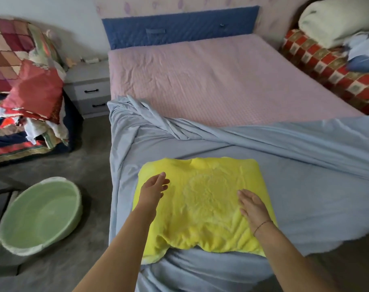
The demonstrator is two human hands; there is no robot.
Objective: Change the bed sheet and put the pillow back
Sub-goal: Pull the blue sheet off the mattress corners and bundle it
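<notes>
A folded bright yellow sheet (pixel 202 199) lies on the near end of the bed, on top of a light blue sheet (pixel 305 175) that is bunched and rolled back across the bed's middle. Beyond the blue sheet the pink mattress cover (pixel 211 81) is bare up to the blue headboard (pixel 179 26). My left hand (pixel 153 187) hovers over the yellow sheet's left edge with its fingers straight. My right hand (pixel 253 207) lies flat over the sheet's right part, fingers extended. Neither hand grips anything.
A green plastic basin (pixel 40 216) stands on the floor at the left. Behind it is a heap of quilts with a red pillow (pixel 34 91). A grey nightstand (pixel 89 89) stands by the bed's head. At the right, bedding is stacked on a red checked blanket (pixel 326 66).
</notes>
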